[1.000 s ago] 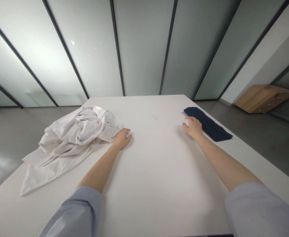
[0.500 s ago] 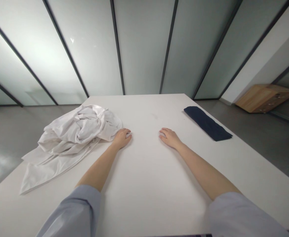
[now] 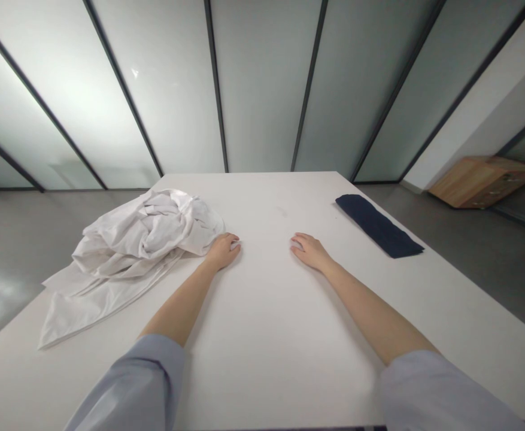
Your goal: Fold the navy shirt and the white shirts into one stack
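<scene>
My left hand (image 3: 223,251) rests on the white table (image 3: 271,335), thumb and fingers apart with nothing held. Right beside it, at the back of the hand, lies a crumpled heap of white cloth (image 3: 149,230), its loose flat end trailing toward the near left. My right hand (image 3: 310,251) also lies on the tabletop, fingers loosely curved and apart from the thumb, holding nothing. Farther to its right is a dark navy folded cloth (image 3: 376,224), flat and set at a slant, not touched by either hand.
Frosted glass panels (image 3: 262,84) with dark frames stand behind the table's far edge. A wooden cabinet (image 3: 478,179) is on the grey floor at the far right. The table's right edge runs just past the navy cloth.
The whole view has shifted very slightly. Both hands and both cloths keep their places on the table.
</scene>
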A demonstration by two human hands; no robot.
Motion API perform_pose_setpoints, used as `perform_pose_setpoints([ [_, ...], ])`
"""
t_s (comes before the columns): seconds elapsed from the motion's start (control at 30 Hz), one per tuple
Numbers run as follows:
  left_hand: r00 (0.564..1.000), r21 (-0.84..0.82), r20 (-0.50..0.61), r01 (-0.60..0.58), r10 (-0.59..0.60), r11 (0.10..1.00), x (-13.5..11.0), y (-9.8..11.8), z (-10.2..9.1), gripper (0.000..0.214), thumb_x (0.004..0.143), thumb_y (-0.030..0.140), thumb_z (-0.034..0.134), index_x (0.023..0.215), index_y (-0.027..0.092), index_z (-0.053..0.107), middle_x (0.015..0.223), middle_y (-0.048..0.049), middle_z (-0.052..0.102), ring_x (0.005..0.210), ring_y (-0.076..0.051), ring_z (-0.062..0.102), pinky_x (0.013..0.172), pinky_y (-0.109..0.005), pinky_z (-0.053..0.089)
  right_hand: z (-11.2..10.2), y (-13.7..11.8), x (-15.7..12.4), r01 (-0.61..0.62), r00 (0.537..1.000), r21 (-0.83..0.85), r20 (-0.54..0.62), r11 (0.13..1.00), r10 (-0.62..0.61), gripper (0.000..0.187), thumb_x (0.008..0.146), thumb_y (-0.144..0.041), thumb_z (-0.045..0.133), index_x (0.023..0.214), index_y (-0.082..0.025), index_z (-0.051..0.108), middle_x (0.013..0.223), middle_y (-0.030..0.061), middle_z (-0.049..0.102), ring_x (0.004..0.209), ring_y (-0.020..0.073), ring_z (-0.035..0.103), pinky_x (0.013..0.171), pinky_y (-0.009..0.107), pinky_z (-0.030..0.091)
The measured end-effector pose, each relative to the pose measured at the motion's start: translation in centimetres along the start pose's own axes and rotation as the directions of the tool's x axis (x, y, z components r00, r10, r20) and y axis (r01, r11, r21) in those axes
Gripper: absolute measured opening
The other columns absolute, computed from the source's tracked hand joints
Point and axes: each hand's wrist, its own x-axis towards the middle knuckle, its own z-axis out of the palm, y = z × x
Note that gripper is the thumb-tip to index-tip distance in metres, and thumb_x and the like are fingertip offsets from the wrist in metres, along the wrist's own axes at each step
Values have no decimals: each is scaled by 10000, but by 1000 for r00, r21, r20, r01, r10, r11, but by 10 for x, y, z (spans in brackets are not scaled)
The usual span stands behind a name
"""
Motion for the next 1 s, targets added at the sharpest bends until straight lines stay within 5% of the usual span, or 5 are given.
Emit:
perform_pose_setpoints([
  [0.73,1000,0,-10,-13,13,1000,0,-1,1,294,856,282,509,1054,130,666,1069,-115,681,1033,-247,616,952,-358,462,1,2,0,-1,1000,0,10,1000,1,386,903,-357,501,1230,-186,613,1376,115,529,1280,257,477,1068,415,372],
  [1.0,998,169,-5,-60,62,984,-4,18,-9,270,877,257,496,1086,157,634,1094,-105,666,1000,-228,627,898,-342,478,-1,-1,0,8,1000,0,-3,1000,-8,375,897,-345,503,1207,-174,626,1353,122,546,1262,259,491,1051,412,388],
])
